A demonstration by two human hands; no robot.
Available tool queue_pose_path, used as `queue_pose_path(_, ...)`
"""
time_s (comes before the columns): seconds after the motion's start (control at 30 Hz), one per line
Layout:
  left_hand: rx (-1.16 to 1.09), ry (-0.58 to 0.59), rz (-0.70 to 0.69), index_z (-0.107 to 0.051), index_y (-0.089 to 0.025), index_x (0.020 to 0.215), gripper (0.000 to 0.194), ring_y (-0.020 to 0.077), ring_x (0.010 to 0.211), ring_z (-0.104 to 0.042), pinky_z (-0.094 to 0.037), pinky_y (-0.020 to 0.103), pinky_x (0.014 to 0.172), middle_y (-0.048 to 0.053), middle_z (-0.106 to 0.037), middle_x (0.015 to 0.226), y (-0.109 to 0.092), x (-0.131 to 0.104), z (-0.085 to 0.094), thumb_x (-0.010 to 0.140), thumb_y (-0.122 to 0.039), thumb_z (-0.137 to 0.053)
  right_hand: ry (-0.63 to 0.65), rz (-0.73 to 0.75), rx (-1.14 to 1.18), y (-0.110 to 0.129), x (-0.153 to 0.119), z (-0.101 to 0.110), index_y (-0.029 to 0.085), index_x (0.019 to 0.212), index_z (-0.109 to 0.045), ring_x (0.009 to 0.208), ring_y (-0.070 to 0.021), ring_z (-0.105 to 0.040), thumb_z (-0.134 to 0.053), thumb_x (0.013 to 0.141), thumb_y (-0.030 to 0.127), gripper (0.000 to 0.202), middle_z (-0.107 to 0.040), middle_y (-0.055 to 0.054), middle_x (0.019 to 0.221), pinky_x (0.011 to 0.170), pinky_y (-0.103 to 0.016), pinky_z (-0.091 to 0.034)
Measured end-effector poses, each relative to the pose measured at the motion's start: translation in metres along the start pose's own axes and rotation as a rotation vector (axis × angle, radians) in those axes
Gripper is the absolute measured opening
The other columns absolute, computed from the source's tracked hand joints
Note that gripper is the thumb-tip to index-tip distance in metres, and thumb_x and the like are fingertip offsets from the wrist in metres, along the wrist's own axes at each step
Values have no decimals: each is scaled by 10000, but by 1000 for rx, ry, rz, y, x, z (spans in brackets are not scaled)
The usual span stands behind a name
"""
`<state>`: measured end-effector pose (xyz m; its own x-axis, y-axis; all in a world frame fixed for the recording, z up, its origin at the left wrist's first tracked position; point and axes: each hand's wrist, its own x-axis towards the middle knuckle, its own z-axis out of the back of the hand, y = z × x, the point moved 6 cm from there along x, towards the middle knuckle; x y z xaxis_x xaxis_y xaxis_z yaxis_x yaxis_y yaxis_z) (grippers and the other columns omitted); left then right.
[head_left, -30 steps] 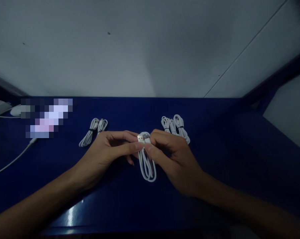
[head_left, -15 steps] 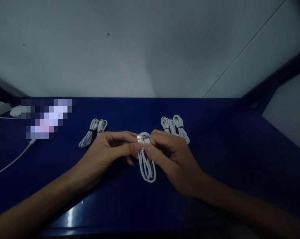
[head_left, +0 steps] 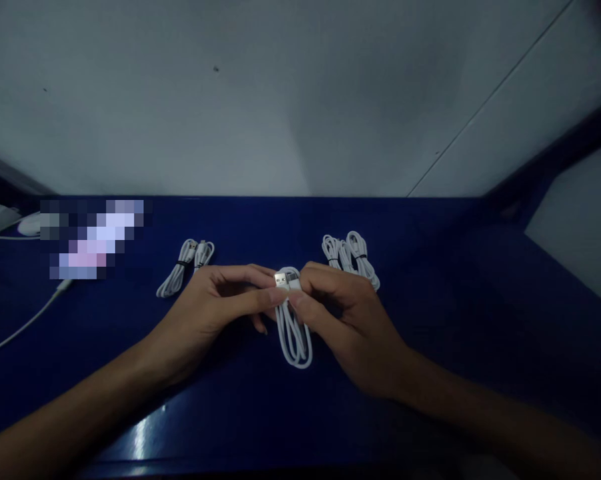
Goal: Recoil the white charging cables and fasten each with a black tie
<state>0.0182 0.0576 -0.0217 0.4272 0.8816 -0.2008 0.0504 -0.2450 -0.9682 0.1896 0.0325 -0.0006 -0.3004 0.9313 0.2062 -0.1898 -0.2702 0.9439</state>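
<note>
A white USB cable (head_left: 294,340), folded into a looped bundle, hangs between my two hands above the blue table. Its metal USB plug (head_left: 280,280) points up, with a second connector beside it. My left hand (head_left: 225,293) pinches the bundle from the left, thumb pressed just below the plug. From the other side my right hand (head_left: 348,310) grips it, its thumb close to the left one. Both hands are closed on the cable. Fingers behind the bundle are partly hidden, and I cannot tell whether a tie is around it.
Tied white cables (head_left: 180,270) lie behind my left hand, and more bundled cables (head_left: 355,257) lie behind the right. At the left, a pixelated bright object (head_left: 100,237) has a white cord (head_left: 25,328) running from it. A pale wall (head_left: 260,120) rises behind the blue table (head_left: 260,220).
Almost nothing differs. Both hands keep the same pinch on the cable, and its lower loops hang very slightly lower in the picture.
</note>
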Motion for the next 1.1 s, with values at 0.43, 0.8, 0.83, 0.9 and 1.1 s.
queue_pose_path(0.43,16,-63,-50,-896,-221,869,115,105,765,-716,-613,184,660,56,-789,1236,-2,0,3,846,-109,-896,23,-11,12,1,0,0,197,735,-602,669,-110,-505,-600,1084,211,350,-570,42,755,614,-309,-408)
queue_pose_path(0.8,21,-52,-54,-882,-207,852,84,105,761,-709,-601,185,651,61,-795,1222,-6,0,1,859,-123,-883,91,-19,77,1,0,-2,196,791,-659,698,-117,-519,-595,1108,235,326,-569,29,798,639,-300,-437)
queue_pose_path(0.83,21,-49,-52,-880,-207,847,86,102,760,-705,-599,183,651,59,-795,1225,-6,0,1,860,-122,-881,90,-21,70,1,1,-2,195,789,-657,699,-118,-519,-592,1109,230,328,-571,28,798,640,-301,-438)
queue_pose_path(0.9,25,-47,-50,-880,-206,843,83,100,757,-700,-594,181,647,60,-797,1218,-5,0,1,858,-125,-884,82,-21,53,1,1,-2,196,781,-651,697,-120,-520,-599,1106,231,331,-579,25,794,637,-303,-436)
queue_pose_path(1.1,37,-52,-41,-881,-207,857,75,98,743,-698,-598,188,648,65,-795,1227,-4,0,2,861,-132,-888,58,-51,46,-1,0,-2,197,758,-624,683,-123,-509,-620,1092,243,338,-579,22,786,629,-308,-424)
